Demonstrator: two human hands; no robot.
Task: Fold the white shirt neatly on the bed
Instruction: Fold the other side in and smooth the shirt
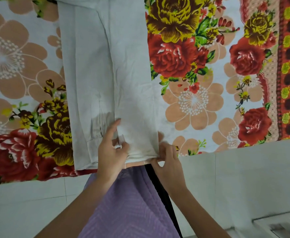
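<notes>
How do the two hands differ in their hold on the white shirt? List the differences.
The left hand lies on top of the white shirt, fingers spread with one stretched up the cloth; the right hand is bunched, pinching the near right corner from the side. Both grip the hem at the edge of the bed.

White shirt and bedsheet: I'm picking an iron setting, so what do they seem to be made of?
The white shirt looks like thin matte woven cloth, perhaps cotton or a blend: soft creases, fine wrinkles near the hem, no sheen. The bedsheet looks like printed woven fabric, matte, lying flat with a floral pattern; its fibre cannot be told. Both hands pinch the shirt's near edge: left hand, right hand.
</notes>
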